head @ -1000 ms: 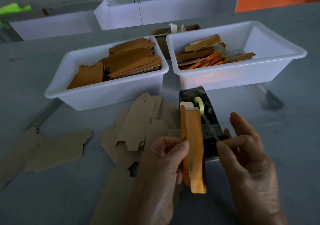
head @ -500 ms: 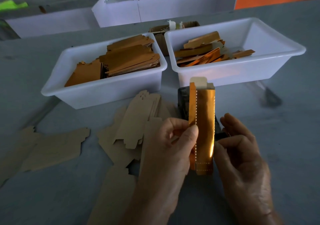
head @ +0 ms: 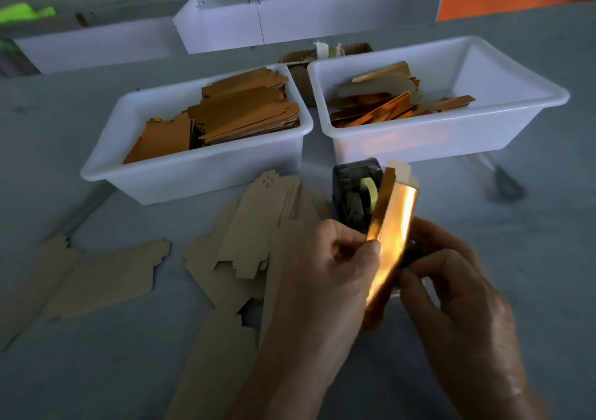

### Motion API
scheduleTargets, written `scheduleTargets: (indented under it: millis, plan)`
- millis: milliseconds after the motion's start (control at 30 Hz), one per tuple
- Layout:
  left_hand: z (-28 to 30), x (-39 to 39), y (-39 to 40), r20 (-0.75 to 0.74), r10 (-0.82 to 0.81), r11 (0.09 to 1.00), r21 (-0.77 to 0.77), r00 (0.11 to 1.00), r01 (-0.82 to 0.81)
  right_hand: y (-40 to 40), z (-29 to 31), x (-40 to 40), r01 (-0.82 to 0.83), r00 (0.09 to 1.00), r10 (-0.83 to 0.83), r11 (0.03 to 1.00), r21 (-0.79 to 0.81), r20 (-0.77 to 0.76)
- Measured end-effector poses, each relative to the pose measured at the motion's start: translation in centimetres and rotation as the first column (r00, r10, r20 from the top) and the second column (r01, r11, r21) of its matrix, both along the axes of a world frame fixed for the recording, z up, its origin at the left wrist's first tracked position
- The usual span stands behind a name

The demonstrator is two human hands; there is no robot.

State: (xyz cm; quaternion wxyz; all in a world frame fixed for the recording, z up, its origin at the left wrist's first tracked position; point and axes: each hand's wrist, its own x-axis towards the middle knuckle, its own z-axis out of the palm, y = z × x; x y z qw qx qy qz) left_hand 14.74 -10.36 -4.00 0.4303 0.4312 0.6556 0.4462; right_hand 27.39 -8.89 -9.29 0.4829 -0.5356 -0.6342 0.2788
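We hold the orange carton (head: pixel 390 235) upright, leaning slightly right, above the near middle of the grey table (head: pixel 532 258). Our left hand (head: pixel 322 277) pinches its left edge between thumb and curled fingers. Our right hand (head: pixel 458 293) curls round its right edge lower down, fingers behind it. The carton is blurred and glaring with light, and it hides the right side of the tape dispenser (head: pixel 351 193) just behind. Flat brown blanks (head: pixel 254 226) lie spread to the left of our hands. Beyond stand two white tubs side by side: the left tub (head: pixel 193 180) stacked with flat orange blanks, the right tub (head: pixel 451 135) holding folded cartons.
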Motion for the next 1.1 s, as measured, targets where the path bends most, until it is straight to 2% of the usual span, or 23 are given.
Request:
scheduleTargets:
  millis: [100, 167, 233, 300, 367, 433, 533, 667, 800, 933, 1100]
  plan:
    - [0.5, -0.9, -0.3, 0.222, 0.085, 0.996, -0.005, 0.971, -0.086, -0.1, 0.6, 1.1, 0.029, 0.985, -0.024, 0.999, 0.026, -0.171]
    - [0.6, -1.6, -0.6, 0.254, 0.086, 0.996, -0.037, 0.963, -0.079, -0.1, 1.8, 1.7, 0.003, 0.965, 0.003, 1.0, 0.022, -0.261]
    - [0.9, -1.9, -0.9, 0.27, 0.055, 0.998, -0.05, 0.961, -0.043, 0.3, 3.2, 1.8, -0.141, 0.935, 0.125, 0.99, -0.025, -0.331]
    - [1.1, -1.7, -1.0, 0.276, 0.009, 0.999, -0.038, 0.961, 0.002, 0.6, 4.6, 1.4, -0.336, 0.878, 0.291, 0.94, -0.058, -0.38]
    - [1.0, -1.5, -0.9, 0.269, -0.005, 1.0, -0.022, 0.963, 0.012, 0.8, 5.3, 0.9, -0.46, 0.848, 0.415, 0.885, -0.069, -0.33]
    - [0.9, -1.5, -0.8, 0.291, -0.002, 1.0, -0.021, 0.957, 0.009, 0.8, 5.4, 0.7, -0.492, 0.856, 0.457, 0.864, -0.109, -0.241]
    - [0.9, -1.5, -0.8, 0.281, -0.024, 0.999, -0.018, 0.959, 0.03, 0.9, 5.5, 0.3, -0.488, 0.865, 0.458, 0.863, -0.131, -0.203]
    - [0.7, -1.8, -0.8, 0.281, -0.042, 0.999, 0.002, 0.959, 0.043, 1.2, 5.5, 0.4, -0.46, 0.888, 0.453, 0.881, -0.108, -0.08]
    - [0.7, -1.9, -0.7, 0.32, -0.052, 0.999, 0.01, 0.946, 0.051, 1.6, 5.7, 0.3, -0.455, 0.891, 0.451, 0.88, -0.137, -0.058]
    - [0.8, -1.9, -0.8, 0.279, -0.067, 0.998, 0.016, 0.958, 0.065, 1.5, 6.1, -0.2, -0.402, 0.915, 0.398, 0.896, -0.189, -0.06]
    - [1.0, -2.2, -0.8, 0.22, -0.102, 0.993, -0.028, 0.97, 0.111, 1.4, 6.2, -0.4, -0.349, 0.928, 0.367, 0.916, -0.198, 0.063]
